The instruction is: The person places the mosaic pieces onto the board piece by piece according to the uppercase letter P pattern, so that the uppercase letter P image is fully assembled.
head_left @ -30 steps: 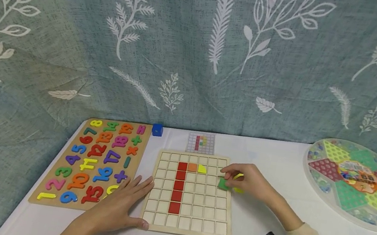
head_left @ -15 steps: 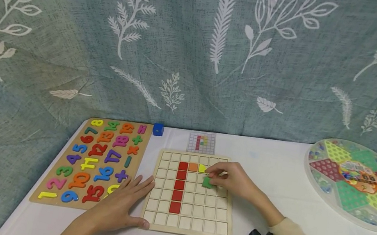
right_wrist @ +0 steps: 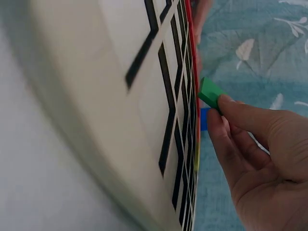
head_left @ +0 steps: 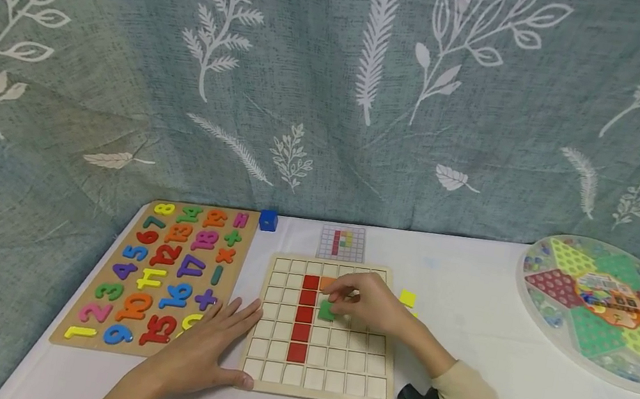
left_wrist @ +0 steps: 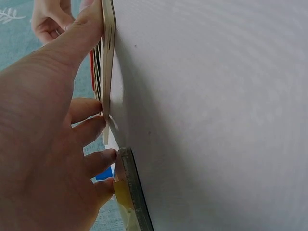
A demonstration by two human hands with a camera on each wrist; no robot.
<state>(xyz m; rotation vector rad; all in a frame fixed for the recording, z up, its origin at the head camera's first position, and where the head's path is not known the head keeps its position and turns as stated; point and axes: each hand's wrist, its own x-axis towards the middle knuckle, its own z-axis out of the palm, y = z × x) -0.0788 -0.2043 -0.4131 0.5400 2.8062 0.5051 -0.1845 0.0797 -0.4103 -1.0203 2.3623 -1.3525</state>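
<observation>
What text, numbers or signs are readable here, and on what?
Number puzzle board: coloured pieces "1", "2", "3", "4", "5", "6", "7", "8", "9", "10", "12", "14", "15", "16", "17", "18".
Same board, right column: signs "=", "+", "×", "−", "+".
Other number pieces there: partly hidden by the left hand or unclear.
Round marble game board: centre label too small to read.
Pattern card: colour squares only, no text.

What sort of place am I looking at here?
Probably a tabletop set up for children's puzzles and games: a wooden grid board with colour tiles, a number puzzle board, a round marble game, all on a white table before a leaf-print curtain.
</observation>
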